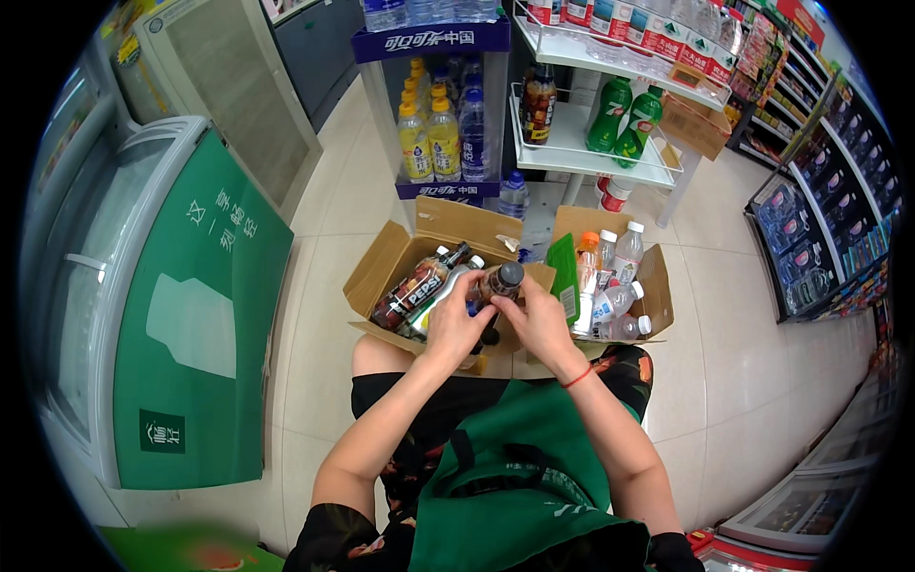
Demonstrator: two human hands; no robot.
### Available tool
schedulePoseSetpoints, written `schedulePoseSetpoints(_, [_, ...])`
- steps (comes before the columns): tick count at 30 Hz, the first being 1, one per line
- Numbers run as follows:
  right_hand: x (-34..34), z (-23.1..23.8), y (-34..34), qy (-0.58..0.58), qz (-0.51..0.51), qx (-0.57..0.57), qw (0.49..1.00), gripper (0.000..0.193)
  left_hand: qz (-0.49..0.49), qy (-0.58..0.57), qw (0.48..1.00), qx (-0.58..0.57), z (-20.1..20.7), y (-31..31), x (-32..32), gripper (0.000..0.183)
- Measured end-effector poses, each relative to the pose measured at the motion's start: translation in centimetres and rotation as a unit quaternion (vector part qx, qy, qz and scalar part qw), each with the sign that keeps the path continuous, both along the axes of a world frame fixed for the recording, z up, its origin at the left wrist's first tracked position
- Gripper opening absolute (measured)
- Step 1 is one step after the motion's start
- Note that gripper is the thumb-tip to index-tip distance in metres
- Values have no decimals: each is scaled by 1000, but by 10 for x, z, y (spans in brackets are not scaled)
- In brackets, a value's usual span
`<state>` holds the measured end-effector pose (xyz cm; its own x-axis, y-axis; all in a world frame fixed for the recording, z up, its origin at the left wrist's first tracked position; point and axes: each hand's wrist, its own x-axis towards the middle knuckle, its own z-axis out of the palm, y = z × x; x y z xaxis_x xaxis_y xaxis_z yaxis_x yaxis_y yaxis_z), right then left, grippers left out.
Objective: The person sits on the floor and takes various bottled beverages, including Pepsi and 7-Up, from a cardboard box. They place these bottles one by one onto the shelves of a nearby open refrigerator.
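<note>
Now, hands: both meet over the near edge of the left cardboard box (381,272), above the person's knees.
Left hand (456,329): fingers curled round the lower body of a small dark bottle (499,283), grasping it from the left.
Right hand (539,319): wrapped round the same bottle from the right, fingertips close under its cap; a thin red band circles the wrist.
Dark bottle: short, round, brown glossy body with a smooth grey cap, held upright between the two boxes, just above their near edges.
Left cardboard box: plain brown corrugated board, flaps folded outward; inside lies a cola bottle (416,287) on its side, dark liquid, black cap, slanted toward the far right corner, with other bottles under it.
Right cardboard box (656,281): same brown board, packed with clear plastic bottles (618,297) with white caps, one with an orange cap, and a flat green packet (562,275) standing at its left edge.
Apron (519,477): green cloth, creased, over the lap.
Floor (724,353): pale glossy square tiles.
Freezer (181,305): long chest at the left, sliding glass top, smooth green side panel.
Rack (448,124): clear-walled stand beyond the boxes, yellow and clear bottles in rows.
Shelf (581,153): white wire, carrying two green bottles.
</note>
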<state>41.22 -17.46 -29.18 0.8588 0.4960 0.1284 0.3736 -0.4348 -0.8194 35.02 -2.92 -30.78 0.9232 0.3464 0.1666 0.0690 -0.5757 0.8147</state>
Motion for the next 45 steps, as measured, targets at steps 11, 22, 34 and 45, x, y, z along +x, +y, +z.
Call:
schedulePoseSetpoints(11, [60,71,-32,-111,-98,21,989,47,-91,-196,974,-60,50,-32,87,50])
schedulePoseSetpoints(22, [180,71,-41,-269,-141,103,947,48,-151,-260,941,-155,67,-56,210,53])
schedulePoseSetpoints(34, [295,56,-24,-261,-164,80,948,44,-167,-233,934,-211,33,-54,323,67])
schedulePoseSetpoints(45, [360,55,0,-220,-228,1,948,55,-120,-220,955,-157,19,-49,379,63])
